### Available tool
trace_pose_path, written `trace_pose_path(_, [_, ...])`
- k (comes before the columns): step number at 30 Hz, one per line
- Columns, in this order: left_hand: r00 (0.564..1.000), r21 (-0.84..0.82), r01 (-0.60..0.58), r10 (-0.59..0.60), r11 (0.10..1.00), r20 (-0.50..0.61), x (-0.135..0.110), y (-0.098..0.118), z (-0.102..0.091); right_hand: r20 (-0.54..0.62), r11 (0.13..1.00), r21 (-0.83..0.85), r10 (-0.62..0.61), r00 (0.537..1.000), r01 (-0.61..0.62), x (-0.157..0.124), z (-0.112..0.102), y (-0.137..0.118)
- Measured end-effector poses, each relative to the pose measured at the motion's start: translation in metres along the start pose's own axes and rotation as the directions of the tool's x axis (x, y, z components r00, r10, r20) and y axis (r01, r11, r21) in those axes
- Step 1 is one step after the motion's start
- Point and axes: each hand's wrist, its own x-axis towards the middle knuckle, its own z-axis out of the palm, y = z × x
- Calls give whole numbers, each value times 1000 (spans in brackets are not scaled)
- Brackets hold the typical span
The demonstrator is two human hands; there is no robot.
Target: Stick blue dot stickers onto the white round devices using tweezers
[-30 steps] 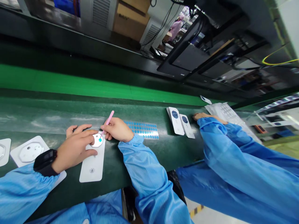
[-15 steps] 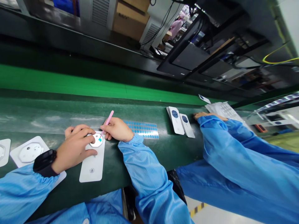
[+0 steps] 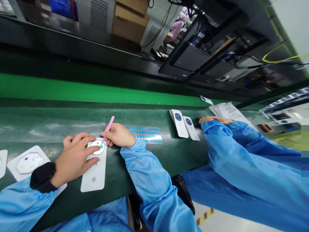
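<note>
A white card [image 3: 94, 174] lies on the dark green belt [image 3: 149, 154] in front of me, with a round white part [image 3: 97, 146] near its far end. My left hand [image 3: 73, 158] rests on the card, its forefinger pressing the rim of the round part. My right hand [image 3: 118, 135] pinches a thin pink stick [image 3: 108, 127], whose tip touches a small blue dot on the round part. A black watch sits on my left wrist.
A sheet of blue dot stickers [image 3: 146, 133] lies just right of my right hand. A white blister tray [image 3: 26, 162] sits at the left. Further right, two cards with blue discs [image 3: 183, 127] lie by a co-worker's hand [image 3: 209, 120] in a blue sleeve.
The view has shifted a little; my hands, the card and the stick keep the same pose, with my left forefinger still on the round part.
</note>
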Motion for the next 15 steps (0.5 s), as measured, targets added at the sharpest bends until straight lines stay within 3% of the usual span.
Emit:
trace_pose_path(6, [1000, 90, -5, 4, 996, 14, 1, 7, -1, 6, 997, 73, 17, 1000, -18, -1, 2, -4])
trace_pose_path(15, [990, 91, 117, -123, 989, 63, -9, 10, 5, 72, 940, 333, 53, 996, -74, 5, -6, -5])
